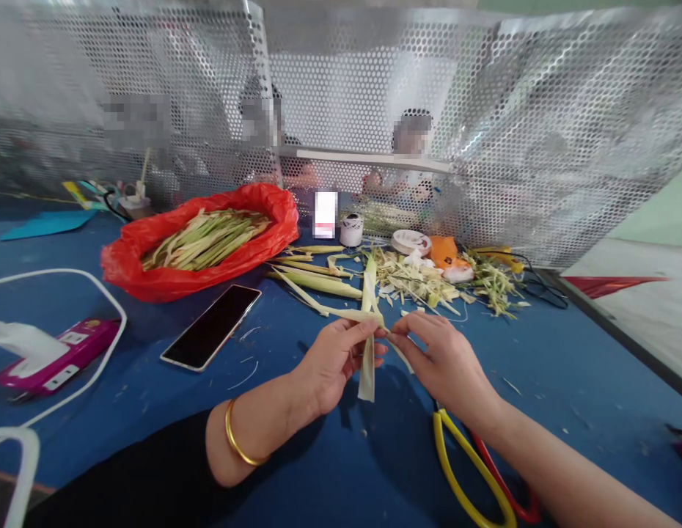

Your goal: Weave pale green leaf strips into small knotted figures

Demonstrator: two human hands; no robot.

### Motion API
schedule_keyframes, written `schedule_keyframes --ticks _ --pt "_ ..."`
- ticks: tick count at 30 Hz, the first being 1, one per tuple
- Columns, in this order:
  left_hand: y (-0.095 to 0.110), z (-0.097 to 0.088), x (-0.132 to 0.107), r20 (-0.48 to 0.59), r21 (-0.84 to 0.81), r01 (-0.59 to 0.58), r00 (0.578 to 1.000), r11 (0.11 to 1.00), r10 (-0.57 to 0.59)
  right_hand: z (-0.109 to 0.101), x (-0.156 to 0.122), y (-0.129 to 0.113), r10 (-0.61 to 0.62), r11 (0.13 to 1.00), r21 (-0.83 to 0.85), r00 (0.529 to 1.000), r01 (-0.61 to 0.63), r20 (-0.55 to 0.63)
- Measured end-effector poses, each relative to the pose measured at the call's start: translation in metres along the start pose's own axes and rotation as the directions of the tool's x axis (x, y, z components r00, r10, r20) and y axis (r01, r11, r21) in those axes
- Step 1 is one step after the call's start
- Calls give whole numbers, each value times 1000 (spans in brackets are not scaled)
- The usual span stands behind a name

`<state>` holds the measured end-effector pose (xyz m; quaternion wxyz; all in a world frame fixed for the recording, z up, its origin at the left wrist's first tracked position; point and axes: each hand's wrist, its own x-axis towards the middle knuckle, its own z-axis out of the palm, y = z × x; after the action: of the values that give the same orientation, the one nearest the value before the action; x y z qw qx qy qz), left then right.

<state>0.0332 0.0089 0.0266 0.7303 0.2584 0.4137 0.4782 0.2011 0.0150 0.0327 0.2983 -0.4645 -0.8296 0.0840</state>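
My left hand [336,359] pinches pale green leaf strips [369,290] that cross each other, one running away from me and one out to the left. The lower end of a flat strip hangs below my fingers. At the crossing, my right hand [448,361] has thumb and forefinger closed on a thin strip end, close to the left fingertips. Scissors [448,447] with one yellow and one red handle lie on the blue table [341,477] under my right wrist; their blades are mostly hidden.
A red plastic bag [209,282] full of long leaves stands at the left, behind a phone [212,328]. A magenta power strip [60,359] and white cable lie left. Leaf scraps [412,279], a tape roll [411,242] and a perforated screen [346,81] are behind; people sit beyond it.
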Motion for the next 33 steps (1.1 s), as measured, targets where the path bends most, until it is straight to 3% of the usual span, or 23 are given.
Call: schedule_keyframes --ticks 6,12,16,18,21,23,26,29,31,33 --pt "-9 -1 3 -83 185 -116 988 976 134 6 -5 -6 -102 992 -61 990 108 98" --pt "-15 -6 9 -67 315 -261 953 913 295 7 -6 -9 -135 983 -114 987 144 85" --pt "-14 -7 9 -58 285 -239 962 928 266 2 -5 -12 -166 977 -111 974 184 153" --pt "-12 -6 7 -44 258 -204 974 944 222 -5 -5 -12 -166 981 -75 978 176 123" --pt "-7 -3 2 59 333 -164 986 929 154 -16 -2 -10 -108 992 -70 991 103 -73" --pt "-5 0 -3 154 450 -147 984 881 86 -20 1 -7 -38 999 -39 992 34 -119" --pt "-5 1 -8 260 573 -136 965 809 -22 -18 5 -3 109 971 206 990 -125 88" --pt "-6 2 -11 316 600 -107 942 793 -112 -11 7 -4 233 801 490 932 -345 277" --pt "-7 3 -11 321 583 -76 936 809 -144 -6 7 -6 306 690 591 908 -418 286" --pt "-7 4 -12 300 561 -41 941 827 -157 -3 7 -8 355 639 633 897 -438 263"
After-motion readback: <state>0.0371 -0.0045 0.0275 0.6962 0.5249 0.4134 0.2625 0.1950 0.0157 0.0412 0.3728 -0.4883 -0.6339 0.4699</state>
